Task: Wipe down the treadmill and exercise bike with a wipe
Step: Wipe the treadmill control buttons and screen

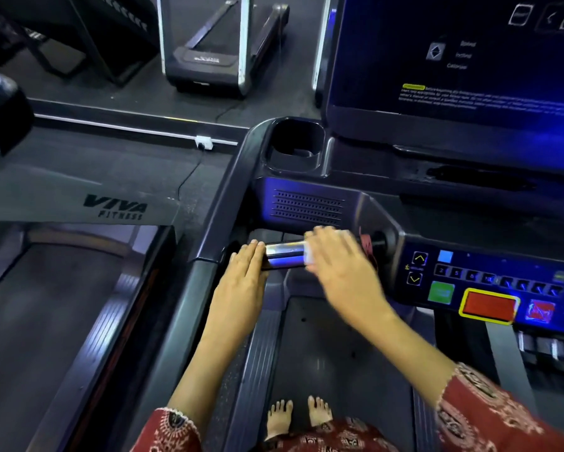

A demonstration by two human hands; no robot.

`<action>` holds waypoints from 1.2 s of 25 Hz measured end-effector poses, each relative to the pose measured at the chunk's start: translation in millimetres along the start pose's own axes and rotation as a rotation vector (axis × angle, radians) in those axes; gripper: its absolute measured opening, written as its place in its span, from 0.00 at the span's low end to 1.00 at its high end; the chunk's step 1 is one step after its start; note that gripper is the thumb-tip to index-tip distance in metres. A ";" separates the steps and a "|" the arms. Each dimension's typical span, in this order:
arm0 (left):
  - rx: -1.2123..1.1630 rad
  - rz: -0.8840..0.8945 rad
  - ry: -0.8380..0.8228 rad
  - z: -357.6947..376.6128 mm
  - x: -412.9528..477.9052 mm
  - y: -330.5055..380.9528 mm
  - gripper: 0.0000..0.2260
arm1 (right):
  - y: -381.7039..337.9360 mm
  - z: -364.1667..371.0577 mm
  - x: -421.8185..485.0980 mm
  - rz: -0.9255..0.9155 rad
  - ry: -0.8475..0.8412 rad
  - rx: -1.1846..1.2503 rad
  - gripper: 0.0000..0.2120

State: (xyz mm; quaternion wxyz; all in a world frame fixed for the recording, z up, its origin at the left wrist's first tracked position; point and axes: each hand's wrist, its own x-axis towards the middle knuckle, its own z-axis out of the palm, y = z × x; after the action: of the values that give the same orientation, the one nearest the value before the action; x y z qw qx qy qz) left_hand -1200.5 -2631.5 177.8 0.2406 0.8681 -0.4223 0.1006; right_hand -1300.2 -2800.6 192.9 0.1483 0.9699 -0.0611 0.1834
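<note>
I stand barefoot on a dark treadmill, facing its console (489, 282). A shiny metal grip bar (285, 254) runs across in front of the speaker grille. My left hand (241, 278) lies flat with straight fingers, its fingertips on the bar's left end. My right hand (342, 265), blurred, presses a white wipe (310, 256) onto the right part of the bar; only an edge of the wipe shows under the fingers. No exercise bike can be made out.
The console carries a red stop button (489, 306), a green button (441, 292) and number keys. A cup holder (295, 143) sits left of the dark screen (469, 60). Another treadmill belt (46, 305) lies to my left, and more machines stand behind.
</note>
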 end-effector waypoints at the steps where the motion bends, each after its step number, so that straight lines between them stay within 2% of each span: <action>1: -0.007 -0.002 -0.002 0.6 0.0 -0.9 0.22 | 12.1 -4.8 -7.2 0.088 -0.024 -0.020 0.22; 3: -0.029 -0.009 -0.002 1.3 0.5 -0.1 0.21 | 12.9 -11.8 -1.4 0.268 -0.092 -0.008 0.21; 5: -0.060 -0.008 -0.002 1.6 0.8 0.5 0.21 | -8.8 -13.9 24.8 0.300 -0.043 0.050 0.18; 9: -0.097 -0.038 -0.027 -0.3 -1.3 -1.6 0.23 | -43.2 -0.8 39.6 0.111 -0.080 0.072 0.20; 11: -0.109 -0.046 -0.028 -1.1 -0.8 -1.5 0.23 | -27.8 4.5 24.6 0.005 -0.007 0.076 0.20; 13: -0.102 -0.005 -0.019 0.3 4.1 5.2 0.22 | -8.9 -0.6 8.4 -0.011 0.064 0.102 0.20; 15: -0.108 0.110 -0.023 5.8 12.2 16.8 0.21 | 5.2 -9.8 -10.7 0.073 0.089 0.158 0.22; 18: -0.157 0.298 -0.084 18.1 30.3 46.0 0.22 | 17.6 -29.9 -38.6 0.312 0.190 0.236 0.20; 20: -0.175 0.388 -0.119 26.7 43.6 66.9 0.23 | 32.3 -38.2 -42.4 0.458 0.244 0.239 0.18; 22: -0.169 0.442 -0.134 34.7 51.1 82.6 0.25 | 39.8 -33.2 -44.5 0.567 0.221 0.182 0.20; 27: -0.187 0.462 -0.103 44.9 49.9 88.7 0.25 | 5.7 -3.5 -118.1 0.647 0.077 0.173 0.27; 30: -0.200 0.466 -0.076 49.3 50.6 88.0 0.25 | 6.2 -6.0 -105.0 0.647 0.064 0.117 0.26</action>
State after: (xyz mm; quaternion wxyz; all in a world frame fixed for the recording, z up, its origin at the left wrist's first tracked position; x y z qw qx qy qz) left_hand -1239.1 -2737.4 183.6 0.2797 0.7225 -0.6274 0.0784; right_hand -1400.5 -2797.9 160.6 0.0283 0.9007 -0.3508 0.2548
